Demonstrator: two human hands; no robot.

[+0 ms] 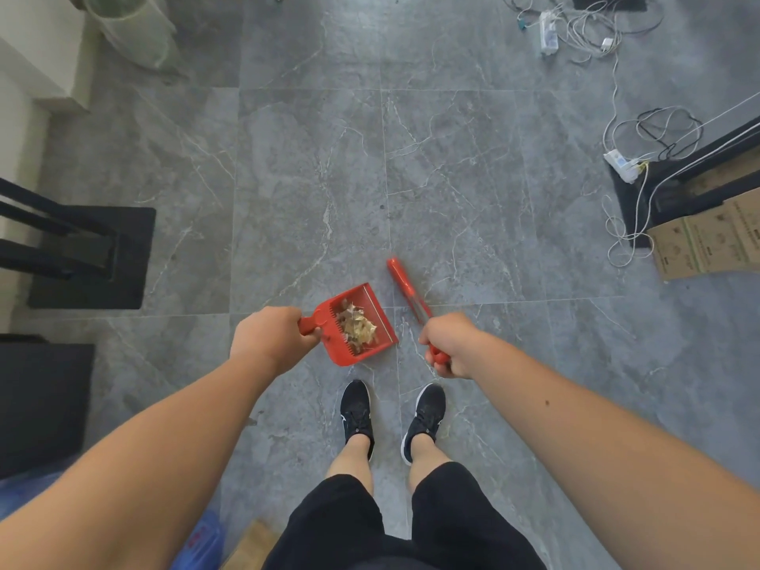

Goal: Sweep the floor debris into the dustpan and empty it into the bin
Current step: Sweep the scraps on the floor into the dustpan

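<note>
**Both hands gripped the red sweeping tools above the grey floor**

The fingers of the left hand (266,338) were curled fully closed around the short handle of the red plastic dustpan (357,325), which was held slightly left of centre with its open lip pointing to the right and far. A small heap of pale, dry, leaf-like debris (358,325) lay inside the pan against its comb-toothed rear edge. The fingers of the right hand (451,345) were wrapped tight around the near end of the red plastic hand brush (408,291), whose body angled away to the far left, its far tip just beside the pan's far right corner without touching it.

Below both tools lay the grey marble-veined tile floor (312,166), and near the viewer stood two black sneakers (357,409). At the far left a clear plastic-lined bin (130,24) stood by a white wall, well apart from the dustpan. White power strips with tangled cables (617,158) lay at the far right, with a flattened brown cardboard box (703,240) just nearer.
</note>
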